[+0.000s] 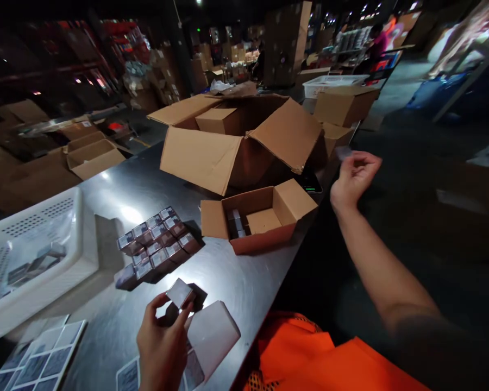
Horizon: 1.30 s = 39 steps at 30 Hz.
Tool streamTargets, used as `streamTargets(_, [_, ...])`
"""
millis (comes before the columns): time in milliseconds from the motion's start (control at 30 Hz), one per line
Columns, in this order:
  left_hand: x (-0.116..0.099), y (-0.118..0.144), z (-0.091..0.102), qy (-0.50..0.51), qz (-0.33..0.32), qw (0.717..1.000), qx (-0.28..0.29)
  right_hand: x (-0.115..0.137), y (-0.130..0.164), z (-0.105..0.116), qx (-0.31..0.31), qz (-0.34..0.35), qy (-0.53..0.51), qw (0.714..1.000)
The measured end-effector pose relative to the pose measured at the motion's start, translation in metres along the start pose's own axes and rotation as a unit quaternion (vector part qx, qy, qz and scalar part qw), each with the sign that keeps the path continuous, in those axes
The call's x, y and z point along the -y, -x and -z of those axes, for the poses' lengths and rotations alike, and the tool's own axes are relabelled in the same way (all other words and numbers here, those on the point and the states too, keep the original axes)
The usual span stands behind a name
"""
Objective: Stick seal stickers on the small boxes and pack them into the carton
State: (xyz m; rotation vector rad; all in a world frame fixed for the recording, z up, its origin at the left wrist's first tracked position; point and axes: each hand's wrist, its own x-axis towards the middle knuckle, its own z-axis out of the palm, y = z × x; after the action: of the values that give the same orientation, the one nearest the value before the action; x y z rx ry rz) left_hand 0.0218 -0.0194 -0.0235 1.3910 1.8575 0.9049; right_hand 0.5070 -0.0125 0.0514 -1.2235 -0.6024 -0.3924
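on my feed, the left hand (163, 342) is clamped on a small box (180, 294) over the table (244, 282), lower centre-left of the frame. at right, i see the right hand (352, 179) pinching a translucent scrap (343, 152). similar boxes (158, 241) stand grouped mid-left.

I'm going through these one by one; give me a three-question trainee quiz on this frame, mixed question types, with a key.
1. Multiple choice: what does the left hand hold?
A) a phone
B) a small box
C) a roll of tape

2. True or false: on the table, the group of small boxes stands between the white basket and the small open carton.

3. Short answer: what shows at the fingertips of the right hand?

Key:
1. B
2. True
3. A thin, pale piece, too blurred to identify further.
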Motion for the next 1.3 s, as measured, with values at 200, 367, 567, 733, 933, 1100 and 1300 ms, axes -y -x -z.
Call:
streamTargets(200, [-0.003,0.001,0.016,0.002,-0.074,0.996,-0.053,0.128,0.139,-0.07,0.301,0.025,-0.192,0.934])
streamTargets(367, [0.01,-0.015,0.031,0.003,-0.149,0.983,-0.104,0.178,0.229,-0.128,0.569,-0.204,-0.351,0.715])
streamTargets(567, [0.018,-0.027,0.037,0.023,-0.221,0.972,-0.079,0.153,0.255,-0.142,0.627,-0.337,-0.273,0.647])
streamTargets(733, [0.023,-0.027,0.032,0.009,-0.251,0.964,-0.083,0.144,0.254,-0.13,0.689,-0.393,-0.214,0.57])
streamTargets(933, [0.019,-0.021,0.035,-0.009,-0.344,0.936,-0.077,0.146,0.262,-0.127,0.73,-0.429,-0.163,0.506])
streamTargets(1100, [0.015,-0.017,0.038,-0.038,-0.334,0.939,-0.08,0.145,0.262,-0.125,0.724,-0.435,-0.167,0.508])
streamTargets(1300, [0.016,-0.015,0.037,-0.059,-0.322,0.941,-0.083,0.146,0.264,-0.123,0.72,-0.435,-0.164,0.515])
